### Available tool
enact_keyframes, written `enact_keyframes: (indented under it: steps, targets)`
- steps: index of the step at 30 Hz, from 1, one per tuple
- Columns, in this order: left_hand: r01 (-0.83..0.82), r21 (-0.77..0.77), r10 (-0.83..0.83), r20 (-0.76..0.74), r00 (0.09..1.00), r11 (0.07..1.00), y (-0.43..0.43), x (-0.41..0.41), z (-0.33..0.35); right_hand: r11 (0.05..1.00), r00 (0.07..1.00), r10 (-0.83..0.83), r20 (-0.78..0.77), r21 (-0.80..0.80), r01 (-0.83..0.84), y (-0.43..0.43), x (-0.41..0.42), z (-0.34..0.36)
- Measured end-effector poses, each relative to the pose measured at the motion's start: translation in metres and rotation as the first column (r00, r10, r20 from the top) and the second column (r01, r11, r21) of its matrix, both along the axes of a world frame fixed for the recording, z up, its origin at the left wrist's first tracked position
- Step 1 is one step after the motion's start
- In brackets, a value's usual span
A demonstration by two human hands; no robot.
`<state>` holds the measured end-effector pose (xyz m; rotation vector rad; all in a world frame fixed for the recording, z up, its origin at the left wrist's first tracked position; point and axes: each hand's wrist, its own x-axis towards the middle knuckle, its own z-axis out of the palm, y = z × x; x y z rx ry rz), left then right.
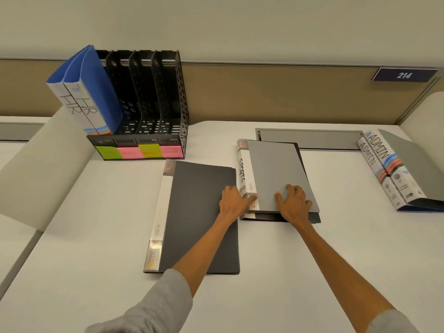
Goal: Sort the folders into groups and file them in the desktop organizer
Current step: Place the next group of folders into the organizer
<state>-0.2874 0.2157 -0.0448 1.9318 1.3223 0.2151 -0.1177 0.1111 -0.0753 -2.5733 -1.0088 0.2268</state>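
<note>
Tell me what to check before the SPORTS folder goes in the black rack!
1. Hands at the SPORTS folder: left hand touches its spine, right hand rests on its cover. Ok.
2. Firm hold: neither hand is curled round it. Not ok.
3. Stack squared: the dark folder beneath pokes out at the near and right edges. Not ok.
4. Room in the desktop organizer: three slots beside the HR folders hold nothing. Ok.
5. Which slot is for SPORTS: the pink and yellow sticky notes on the front are too blurred to read. Cannot tell.
</note>
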Motion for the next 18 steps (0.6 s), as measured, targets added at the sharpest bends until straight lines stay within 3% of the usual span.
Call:
enact_keyframes:
  steps: [10, 18]
  targets:
    - [-0.012, -0.008, 0.012, -0.017, 1.0, 1.0, -0.002, 0.011, -0.024, 0.994, 0.998, 0.063, 0.025, -0.088, -0.061, -0.001, 0.002, 0.002]
    - [-0.171, -0.105, 0.187, 0.162, 0.969, 0.98, -0.002, 0.003, -0.007, 0.981, 0.99, 0.143, 0.014, -0.137, -0.14, 0.005, 0.001, 0.015]
